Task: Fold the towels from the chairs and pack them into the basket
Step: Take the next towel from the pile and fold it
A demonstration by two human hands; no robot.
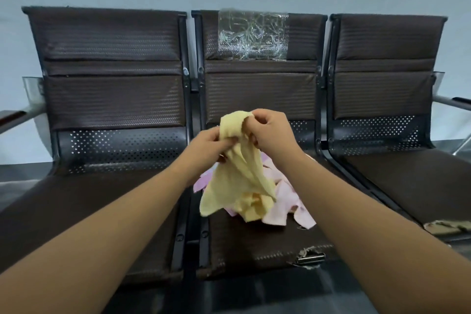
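The left hand and the right hand are close together, both with fingers curled and pinching the top edge of a yellow towel. The towel hangs from that bunched grip in loose, crumpled folds, lifted above the seat, with no corner spread out and no crease laid in it. This looks like the start of work on this towel: finding an edge or corners to open it flat before folding.

Below the hanging towel is a pile of pink towels, with what seems to be another yellow cloth mixed in. All of them lie rumpled and overlapping on the seat of the middle chair. None of them is folded as far as can be seen.

The left chair and the right chair carry no towels in the parts that show. No basket is in view, so whether anything is packed cannot be told. Judging by the unfolded heap, most of the task remains: fold each towel, then pack them.
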